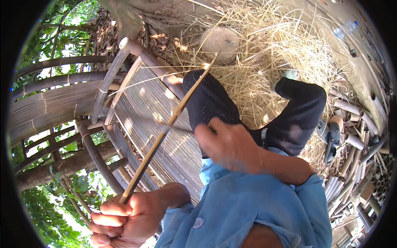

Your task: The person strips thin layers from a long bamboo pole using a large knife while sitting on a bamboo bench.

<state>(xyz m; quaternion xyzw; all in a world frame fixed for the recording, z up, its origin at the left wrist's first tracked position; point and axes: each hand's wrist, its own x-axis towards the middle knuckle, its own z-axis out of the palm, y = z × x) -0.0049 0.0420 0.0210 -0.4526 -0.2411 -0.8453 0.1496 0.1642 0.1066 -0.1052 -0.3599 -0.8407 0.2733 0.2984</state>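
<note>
My left hand (126, 213) is closed around the lower end of a long split bamboo strip (193, 91), yellowish with a dark side. The strip slants up and to the right, its far end above my knee. My right hand (227, 142) is closed on a knife, its handle mostly hidden in my fingers. The dark, motion-blurred knife blade (182, 129) points left and meets the strip near its middle, where a notch or raised node shows. Thin pale fibres trail across the strip's upper part.
A slatted bamboo bench (144, 107) with a pole frame stands at my left. Straw-like shavings (273, 45) cover the ground around a round block (221, 44). Cut bamboo pieces (355, 142) pile up at right beside dark footwear (332, 138). A plastic bottle (346, 29) lies far right.
</note>
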